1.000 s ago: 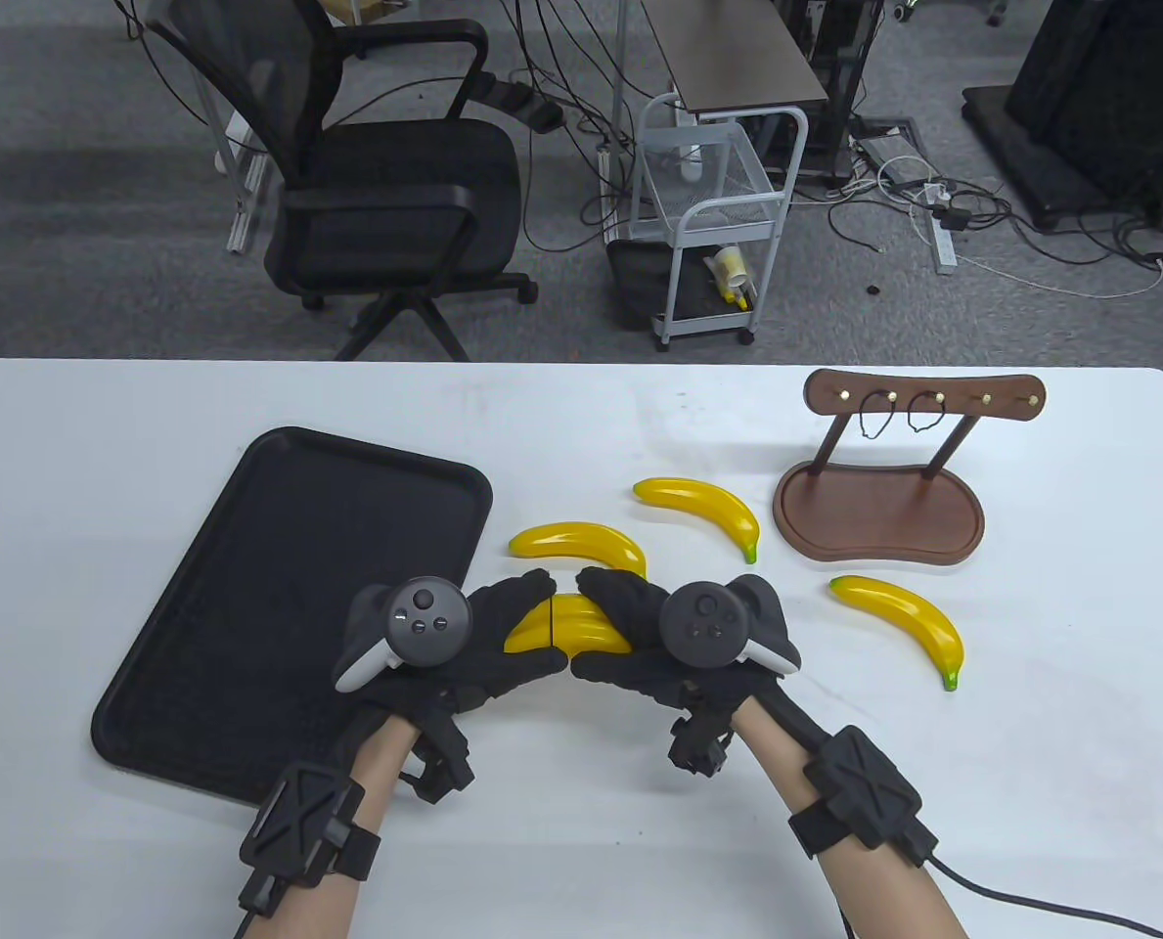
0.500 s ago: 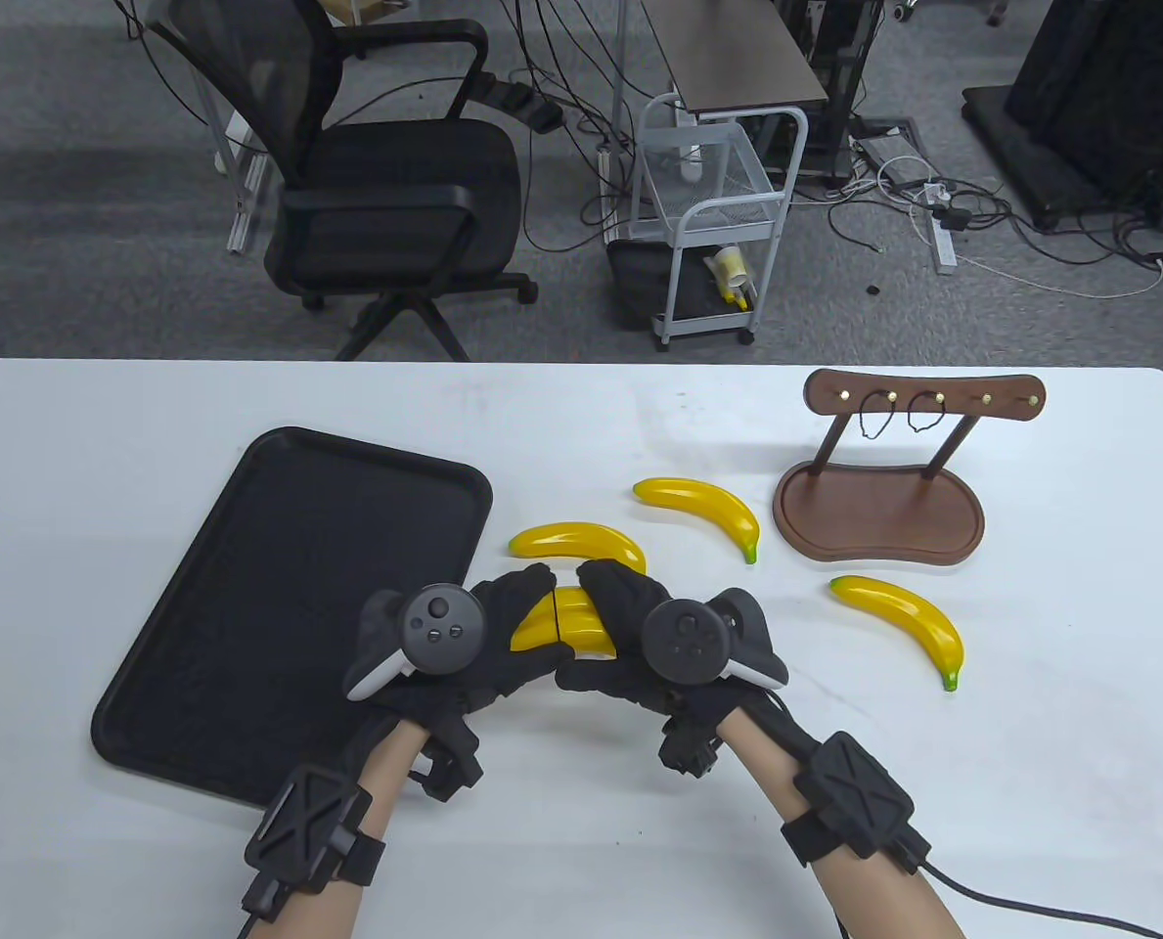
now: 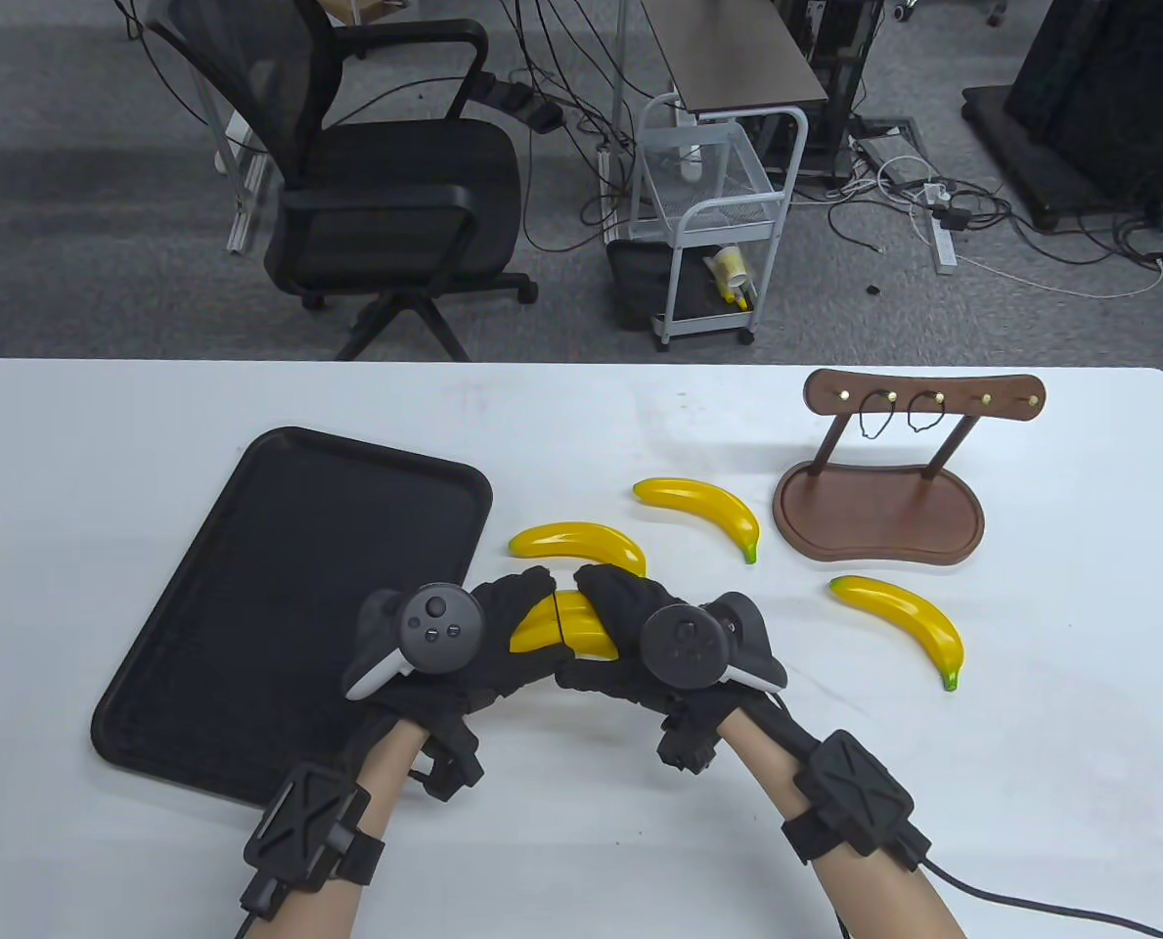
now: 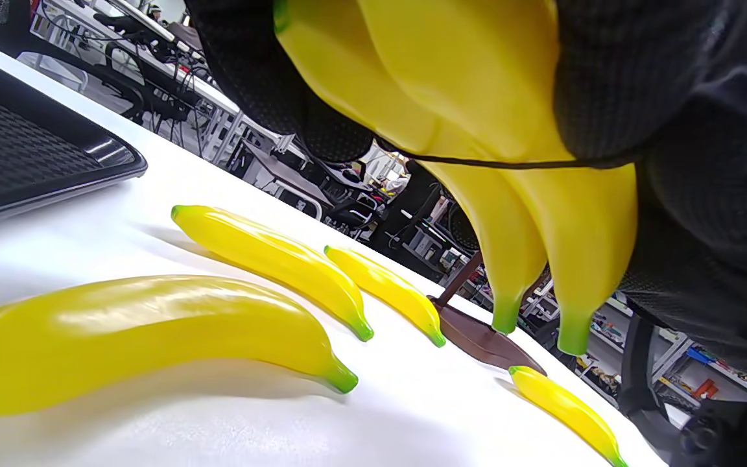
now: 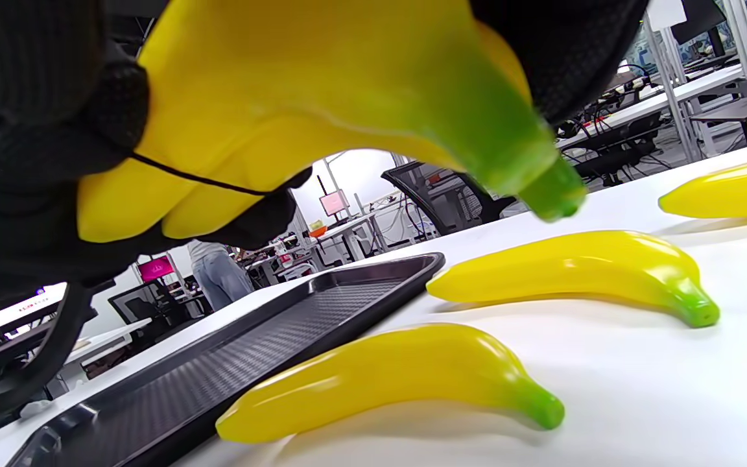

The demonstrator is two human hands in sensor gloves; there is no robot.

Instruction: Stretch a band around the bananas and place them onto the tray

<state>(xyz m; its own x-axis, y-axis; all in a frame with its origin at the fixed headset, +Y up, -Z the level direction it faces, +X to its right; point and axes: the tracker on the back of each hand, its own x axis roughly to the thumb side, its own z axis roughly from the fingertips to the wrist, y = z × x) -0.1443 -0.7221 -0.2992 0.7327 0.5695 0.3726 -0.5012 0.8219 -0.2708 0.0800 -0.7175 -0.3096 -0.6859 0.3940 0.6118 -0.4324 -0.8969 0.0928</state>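
Note:
Both gloved hands hold a bundle of two yellow bananas [image 3: 554,626] just above the table, right of the black tray [image 3: 278,548]. A thin black band [image 3: 560,622] runs across the bundle's middle. My left hand [image 3: 532,631] curls round the bundle's left end, and my right hand [image 3: 586,631] curls round its right end. The left wrist view has the band [image 4: 477,162] drawn taut over the bananas [image 4: 477,84] between gloved fingers. The right wrist view looks up at the same bundle [image 5: 321,97] and band [image 5: 192,176], with the tray [image 5: 270,344] behind.
Loose bananas lie on the white table: one [image 3: 581,543] just beyond the hands, one [image 3: 703,504] farther back, one [image 3: 904,621] to the right. A wooden stand [image 3: 879,509] at the back right has spare bands [image 3: 874,419] on its hooks.
The hands have drawn closer together on the bundle. The right hand has shifted left and turned a little. The last half second shows almost no motion.

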